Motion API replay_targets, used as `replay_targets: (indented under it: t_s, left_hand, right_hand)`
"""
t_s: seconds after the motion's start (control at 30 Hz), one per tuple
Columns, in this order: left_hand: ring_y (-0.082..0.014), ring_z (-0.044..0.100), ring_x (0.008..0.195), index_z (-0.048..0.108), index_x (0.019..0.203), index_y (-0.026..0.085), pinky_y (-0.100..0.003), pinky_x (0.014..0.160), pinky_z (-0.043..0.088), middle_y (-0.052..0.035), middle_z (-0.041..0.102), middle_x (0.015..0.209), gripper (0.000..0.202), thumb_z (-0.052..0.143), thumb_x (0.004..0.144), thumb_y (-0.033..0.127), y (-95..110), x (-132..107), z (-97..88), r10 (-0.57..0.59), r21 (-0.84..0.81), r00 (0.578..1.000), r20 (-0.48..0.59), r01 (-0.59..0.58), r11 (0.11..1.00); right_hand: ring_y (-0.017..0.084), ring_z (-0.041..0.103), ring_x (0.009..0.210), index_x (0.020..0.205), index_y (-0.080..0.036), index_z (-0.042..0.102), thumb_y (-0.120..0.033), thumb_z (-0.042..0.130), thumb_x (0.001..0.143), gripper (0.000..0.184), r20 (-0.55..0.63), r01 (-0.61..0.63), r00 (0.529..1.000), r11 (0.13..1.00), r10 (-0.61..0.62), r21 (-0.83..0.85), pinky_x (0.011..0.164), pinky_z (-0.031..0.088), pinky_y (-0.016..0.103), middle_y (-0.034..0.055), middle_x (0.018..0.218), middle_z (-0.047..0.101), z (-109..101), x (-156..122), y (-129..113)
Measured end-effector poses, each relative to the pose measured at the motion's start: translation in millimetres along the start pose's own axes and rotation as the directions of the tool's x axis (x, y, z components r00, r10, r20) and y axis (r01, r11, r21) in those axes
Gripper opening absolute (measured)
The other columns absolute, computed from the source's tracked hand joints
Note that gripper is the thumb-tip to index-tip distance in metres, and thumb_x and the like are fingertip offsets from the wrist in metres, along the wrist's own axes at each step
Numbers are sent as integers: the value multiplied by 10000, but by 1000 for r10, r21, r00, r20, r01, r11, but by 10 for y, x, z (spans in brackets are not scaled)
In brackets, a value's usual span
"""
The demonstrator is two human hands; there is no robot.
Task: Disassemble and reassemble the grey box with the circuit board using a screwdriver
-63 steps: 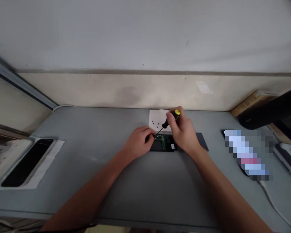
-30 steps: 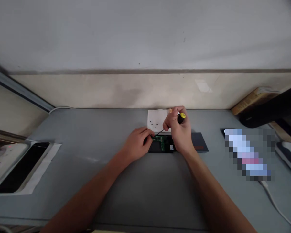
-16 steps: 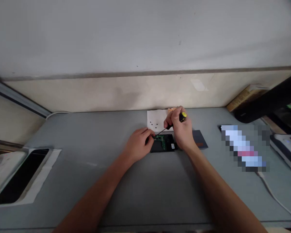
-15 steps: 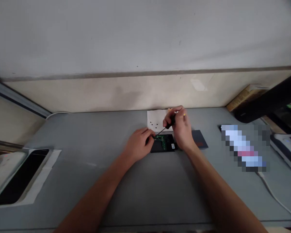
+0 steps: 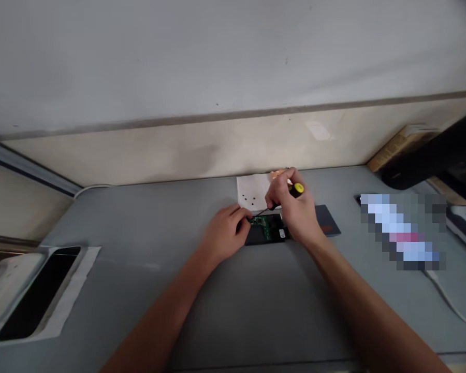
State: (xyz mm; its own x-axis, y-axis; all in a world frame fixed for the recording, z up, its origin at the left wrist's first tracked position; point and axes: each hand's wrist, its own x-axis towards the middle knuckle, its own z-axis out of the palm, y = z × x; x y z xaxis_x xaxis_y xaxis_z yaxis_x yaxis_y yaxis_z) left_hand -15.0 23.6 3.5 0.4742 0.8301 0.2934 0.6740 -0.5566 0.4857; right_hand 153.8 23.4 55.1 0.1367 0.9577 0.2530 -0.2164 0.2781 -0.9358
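A black device with an exposed green circuit board [image 5: 264, 227] lies on the grey table in front of me. My left hand [image 5: 230, 229] is closed on its left end, thumb and fingers at the corner. My right hand [image 5: 293, 207] grips a screwdriver [image 5: 297, 189] with a black handle and yellow cap. Its thin shaft slants down left to the upper left of the board, beside my left fingertips; whether the tip sits in a screw I cannot tell. Behind the device lies a white paper [image 5: 254, 187] with several small dark screws on it.
A dark grey flat panel [image 5: 328, 220] lies right of the device. An orange item [image 5: 276, 174] shows behind my right hand. At left, a black phone [image 5: 41, 292] rests on white material. Far right are a blurred-out screen [image 5: 402, 230], a white cable [image 5: 450, 300] and a black cylinder [image 5: 431, 155].
The screwdriver handle has tilted lower to the right, so its yellow cap now shows. My right hand has turned with it. The whole view has shifted slightly; my left hand stays at the device.
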Motion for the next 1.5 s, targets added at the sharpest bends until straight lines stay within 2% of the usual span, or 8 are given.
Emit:
replay_targets:
  t_s: [0.17,0.47,0.7,0.97,1.13,1.23,1.37,1.5]
  left_hand:
    - [-202,665,854,693,940,212,-341,834,544,-35,704,900,234,512,887,72,1,1,1,3,-13,1000,-13,-3,1000]
    - [-197,679,846,703,932,216,-337,827,547,-33,721,889,246,501,891,81,-34,7,23,7,-42,999,-32,-8,999]
    - [-194,682,827,708,909,207,-325,810,548,-34,720,868,249,492,891,85,-47,11,55,35,-67,995,-93,-41,997]
    - [-197,683,845,728,947,216,-333,826,553,-35,725,881,268,500,883,90,-43,4,45,13,-28,998,-61,-15,999]
    - [-193,687,842,733,934,214,-327,817,561,-34,722,873,271,485,901,111,-23,8,33,0,-45,999,-47,-3,999]
    - [-191,693,859,739,934,218,-324,835,562,-33,728,885,275,489,903,109,-28,9,38,-9,-60,998,-57,6,998]
    - [-188,695,862,736,953,207,-319,838,557,-38,727,887,279,484,907,97,-30,-1,29,24,-69,997,-73,-29,997]
    - [-186,689,830,715,968,195,-317,805,552,-45,715,867,290,443,928,102,-25,-13,6,88,-65,992,-87,-93,993]
  right_hand:
    - [132,543,679,977,-254,667,-697,591,881,459,97,-99,992,986,86,138,656,481,297,-17,733,524,-28,3,-54]
    - [81,438,500,738,-247,410,-632,797,750,547,-63,-18,998,993,26,119,543,441,269,-89,622,443,-51,34,122]
    - [127,540,675,945,-243,649,-697,620,870,462,58,-126,992,961,115,247,653,469,296,-18,734,544,-62,48,33]
    - [102,502,532,757,-256,369,-674,755,764,569,57,-70,996,997,68,25,594,444,275,-95,577,479,-85,32,80]
    - [146,526,638,999,-267,583,-805,446,884,567,111,-63,992,995,54,82,650,457,311,-39,682,510,-82,44,28]
    - [160,572,757,1015,-266,652,-731,532,896,495,187,-99,979,991,82,84,740,480,325,-6,798,566,-110,44,7]
    - [149,632,761,792,-247,514,-641,778,761,475,147,-84,987,990,67,115,765,505,327,-24,818,630,-115,42,39]
    - [110,527,533,802,-264,378,-659,713,813,518,56,-24,998,1000,23,15,592,455,278,-100,595,483,-103,35,54]
